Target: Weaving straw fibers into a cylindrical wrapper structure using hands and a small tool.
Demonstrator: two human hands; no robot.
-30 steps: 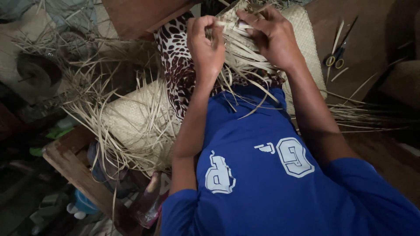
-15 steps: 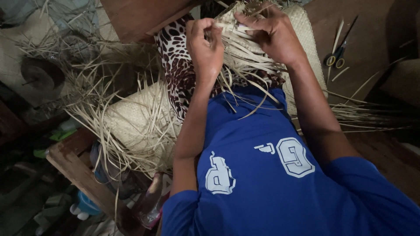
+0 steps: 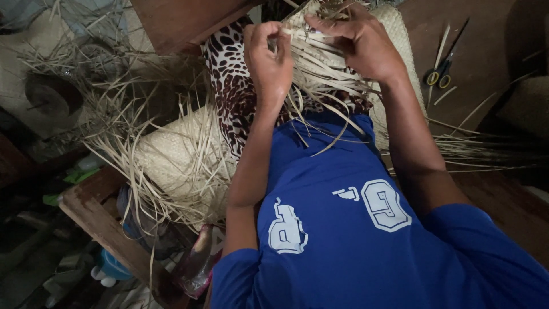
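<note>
Little is changed since the earlier frames: both hands are kept at the same edge, only the view is shifted slightly. A pale woven mat (image 3: 171, 160) is spread over the lap and a leopard-print cloth (image 3: 229, 86), with loose straw strips (image 3: 320, 68) hanging from its unfinished edge. These strips are pinched by the closed left hand (image 3: 267, 63) and pressed by the curled right hand (image 3: 357, 43). Good weaving is judged to need even tension and flat strips. Scissors (image 3: 440, 71) are seen on the brown wooden floor (image 3: 486, 57); the room is dim and cluttered.
</note>
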